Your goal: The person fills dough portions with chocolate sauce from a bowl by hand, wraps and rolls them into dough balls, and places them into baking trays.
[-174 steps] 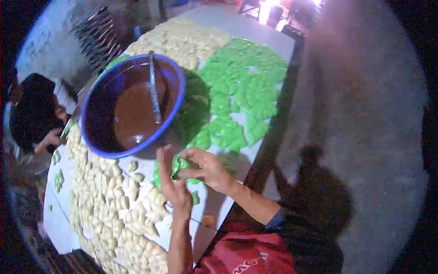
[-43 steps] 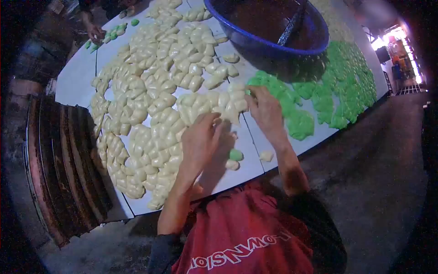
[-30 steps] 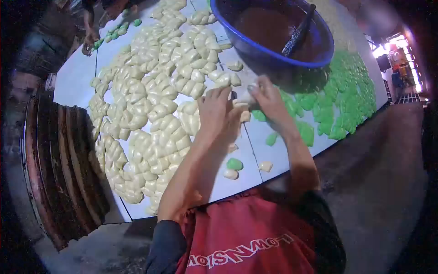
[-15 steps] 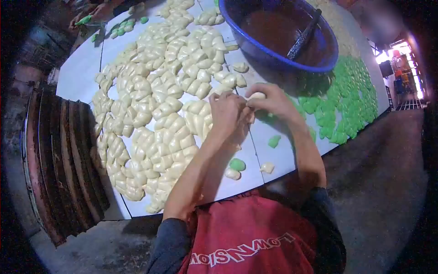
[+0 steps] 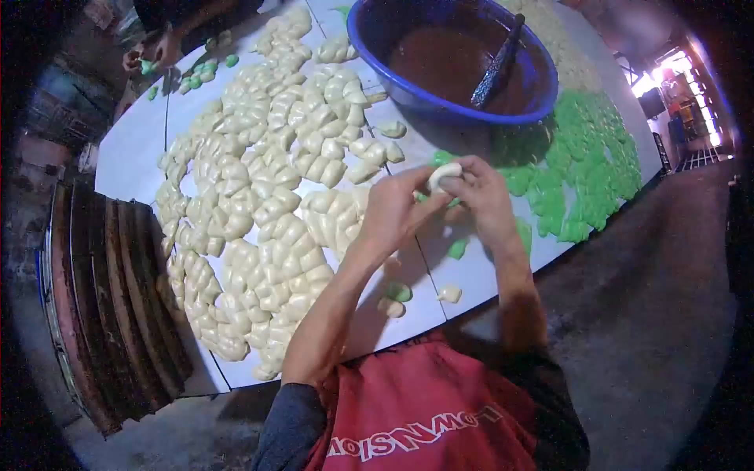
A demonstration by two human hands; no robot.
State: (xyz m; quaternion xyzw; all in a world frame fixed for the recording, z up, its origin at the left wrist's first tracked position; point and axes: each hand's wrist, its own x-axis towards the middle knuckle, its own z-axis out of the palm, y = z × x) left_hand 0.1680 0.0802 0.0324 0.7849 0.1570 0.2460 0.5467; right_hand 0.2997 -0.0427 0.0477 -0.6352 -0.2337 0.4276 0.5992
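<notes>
A pale dough piece (image 5: 445, 176) is pinched between my two hands over the white table (image 5: 424, 294). My left hand (image 5: 395, 210) grips it from the left with closed fingers, and my right hand (image 5: 483, 196) closes on it from the right. Left of my hands spreads a broad layer of cream dough pieces (image 5: 275, 220). Green dough pieces (image 5: 581, 173) lie to the right. Between my forearms are a small green piece (image 5: 398, 292) and a pale piece (image 5: 449, 293).
A blue basin (image 5: 463, 114) of brown filling, with a dark-handled utensil (image 5: 497, 67) in it, stands beyond my hands. Stacked, curved brown trays (image 5: 118, 290) are at the left. Another person's hands (image 5: 157, 56) hold green dough at the far left.
My hands have come together around the pale piece and lifted it into clearer view. The basin appears shifted left as the view moved. The other person's hands have shifted beside the small green pieces.
</notes>
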